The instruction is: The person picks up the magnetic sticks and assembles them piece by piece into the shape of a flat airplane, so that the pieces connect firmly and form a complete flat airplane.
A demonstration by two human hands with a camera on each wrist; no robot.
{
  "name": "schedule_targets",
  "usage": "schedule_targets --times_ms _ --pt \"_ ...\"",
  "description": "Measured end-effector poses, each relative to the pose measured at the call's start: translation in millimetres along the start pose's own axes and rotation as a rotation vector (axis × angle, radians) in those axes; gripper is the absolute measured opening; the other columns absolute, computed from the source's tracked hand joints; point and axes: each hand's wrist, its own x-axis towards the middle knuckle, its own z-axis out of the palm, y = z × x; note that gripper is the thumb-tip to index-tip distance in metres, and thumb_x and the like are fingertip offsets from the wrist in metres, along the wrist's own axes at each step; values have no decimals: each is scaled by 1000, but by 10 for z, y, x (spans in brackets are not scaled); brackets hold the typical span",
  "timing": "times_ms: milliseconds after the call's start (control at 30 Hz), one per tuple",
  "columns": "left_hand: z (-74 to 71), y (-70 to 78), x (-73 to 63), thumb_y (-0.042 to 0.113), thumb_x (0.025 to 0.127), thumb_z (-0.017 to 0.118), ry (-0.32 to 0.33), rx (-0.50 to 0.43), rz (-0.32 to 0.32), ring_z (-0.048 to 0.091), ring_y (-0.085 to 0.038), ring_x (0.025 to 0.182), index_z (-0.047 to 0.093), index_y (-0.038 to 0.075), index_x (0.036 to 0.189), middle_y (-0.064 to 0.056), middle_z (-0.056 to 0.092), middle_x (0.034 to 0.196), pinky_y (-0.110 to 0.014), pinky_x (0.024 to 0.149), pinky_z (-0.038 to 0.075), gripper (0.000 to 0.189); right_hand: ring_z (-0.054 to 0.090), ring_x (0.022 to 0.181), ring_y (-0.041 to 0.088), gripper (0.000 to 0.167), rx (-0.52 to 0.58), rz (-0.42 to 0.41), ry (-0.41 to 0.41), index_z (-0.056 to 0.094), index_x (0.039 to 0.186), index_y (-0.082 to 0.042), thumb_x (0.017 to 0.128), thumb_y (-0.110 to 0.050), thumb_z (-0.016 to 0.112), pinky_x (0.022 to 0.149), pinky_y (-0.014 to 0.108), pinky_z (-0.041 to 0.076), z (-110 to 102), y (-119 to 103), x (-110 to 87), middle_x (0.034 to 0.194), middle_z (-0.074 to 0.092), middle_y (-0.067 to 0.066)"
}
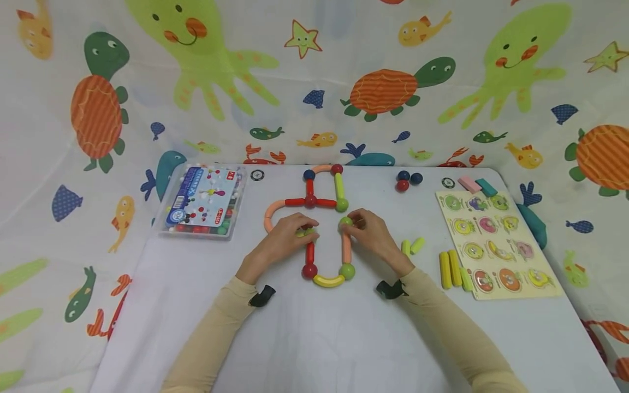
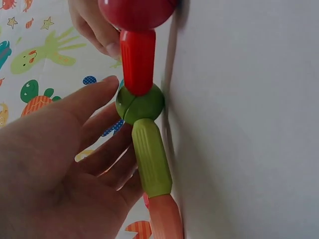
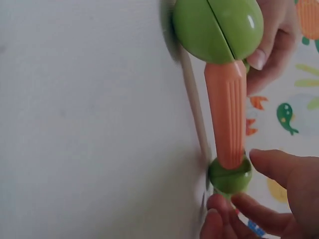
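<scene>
Toy rods and balls form a joined figure on the table. My left hand (image 1: 285,237) curls its thumb and fingers around a green ball (image 2: 140,103) on the figure's left side. A red rod (image 2: 138,62) and a lime rod (image 2: 152,159) meet at that ball. My right hand (image 1: 369,232) pinches another green ball (image 3: 230,175) at the top of a straight orange rod (image 3: 227,114). Below, a red ball (image 1: 309,271), a curved yellow rod (image 1: 328,281) and a green ball (image 1: 346,271) close the bottom. Above the right hand sits a green ball (image 1: 342,204), a small gap away.
A clear box (image 1: 231,218) of balls and rods lies back left. Three loose balls (image 1: 403,185) are at the back. Short lime rods (image 1: 417,245) and yellow rods (image 1: 445,270) lie right, beside a fruit puzzle board (image 1: 462,218). Pink and teal blocks (image 1: 486,187) touch its far edge.
</scene>
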Motion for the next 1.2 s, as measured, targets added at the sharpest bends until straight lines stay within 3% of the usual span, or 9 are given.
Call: schedule_targets --times_ms 167,400,500,600,733,933,1200 --pt "20 -44 4 24 95 74 -12 -11 0 61 -15 99 68 13 129 1 67 113 -33 91 56 36 66 106 24 37 17 -41 75 64 127 -9 99 -33 66 92 42 55 -166 74 -41 115 68 8" --pt "-4 -63 10 28 97 71 -13 -45 -23 62 -14 103 68 14 129 3 68 115 -35 96 55 35 64 114 28 28 3 -109 186 64 129 -8 104 -17 57 99 48 53 -767 324 -226 122 69 11" --pt "-7 -78 15 29 97 70 -20 -48 -34 62 -14 104 68 15 129 3 68 116 -36 98 54 36 62 119 29 29 -32 -89 186 63 130 -9 103 -9 53 102 51 50 -988 489 -345 126 68 12" --pt "0 -97 16 30 97 70 -27 -49 -36 62 -14 106 68 16 130 3 68 117 -36 99 54 36 58 124 34 34 -54 -60 133 62 132 -9 101 -2 49 105 55 47 -1118 639 -461 131 65 14" --pt "7 -107 14 30 97 70 -28 -54 -30 63 -14 107 68 15 130 3 69 119 -36 99 54 37 51 132 39 41 -75 -26 47 60 136 -9 99 3 47 108 61 42 -1193 794 -613 139 60 16" --pt "-16 -109 4 31 97 70 -26 -57 -32 63 -14 107 68 16 130 3 69 118 -37 99 54 37 43 140 40 42 -107 -17 -69 60 137 -11 98 2 54 113 64 35 -1166 930 -787 148 53 15" --pt "-23 -106 13 31 97 70 -34 -60 -38 64 -14 108 68 15 130 3 69 119 -36 100 54 36 51 132 38 32 -180 -37 -48 66 125 -7 94 -4 67 110 58 42 -1092 1000 -836 137 59 16"
